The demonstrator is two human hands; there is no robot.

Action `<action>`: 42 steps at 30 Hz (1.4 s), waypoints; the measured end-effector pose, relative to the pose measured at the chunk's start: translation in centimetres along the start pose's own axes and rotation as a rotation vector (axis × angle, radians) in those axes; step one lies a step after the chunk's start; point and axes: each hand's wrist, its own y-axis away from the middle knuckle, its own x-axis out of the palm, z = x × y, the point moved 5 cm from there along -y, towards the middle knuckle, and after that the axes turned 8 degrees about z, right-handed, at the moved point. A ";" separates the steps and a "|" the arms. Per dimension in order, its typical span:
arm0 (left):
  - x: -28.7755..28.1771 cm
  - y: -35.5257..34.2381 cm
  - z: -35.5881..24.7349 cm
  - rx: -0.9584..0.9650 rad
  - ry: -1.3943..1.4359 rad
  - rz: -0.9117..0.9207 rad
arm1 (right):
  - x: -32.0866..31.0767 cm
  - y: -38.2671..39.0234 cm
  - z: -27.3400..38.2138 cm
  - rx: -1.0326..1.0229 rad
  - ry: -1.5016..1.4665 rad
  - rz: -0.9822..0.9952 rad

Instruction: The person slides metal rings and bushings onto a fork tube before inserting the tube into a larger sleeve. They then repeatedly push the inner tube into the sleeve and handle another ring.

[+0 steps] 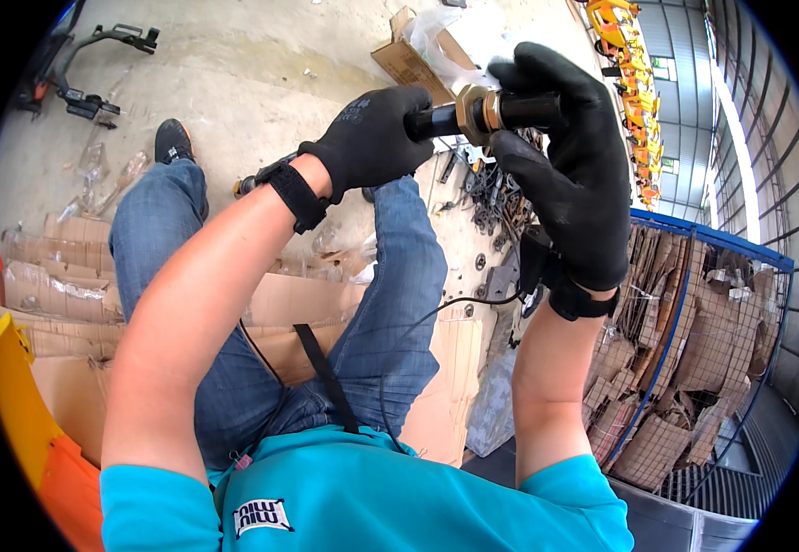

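Observation:
My left hand, in a black glove, is closed around the left end of a black cylindrical rod with brass hex nuts. The rod lies roughly level, raised above my legs, with its brass-coloured middle showing between my hands. My right hand, gloved too, has thumb and fingers apart around the rod's right end, which lies in front of the palm. The fingers curve above the rod and the thumb is below it; whether they press on it is hard to see.
Flattened cardboard lies beneath my legs. Ahead are an open carton with clear plastic and a heap of dark metal parts. A blue-framed mesh cage of cardboard stands to the right. Orange and yellow parts sit at left.

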 end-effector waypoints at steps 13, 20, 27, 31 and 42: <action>0.0 -0.1 -0.5 0.005 0.041 -0.007 | 0.0 0.4 1.2 0.215 0.163 -0.055; -0.2 -0.2 -0.2 0.010 0.045 -0.033 | 0.3 -0.1 0.4 0.083 0.090 -0.013; -0.3 -0.1 0.0 -0.042 0.070 0.003 | 0.2 -0.5 1.0 0.162 0.269 -0.003; 0.0 -0.3 0.2 0.008 -0.003 0.000 | 0.1 -0.4 0.6 0.082 0.102 -0.030; -0.2 -0.3 -0.1 0.000 0.046 -0.011 | -0.2 -0.3 1.0 0.121 0.140 -0.007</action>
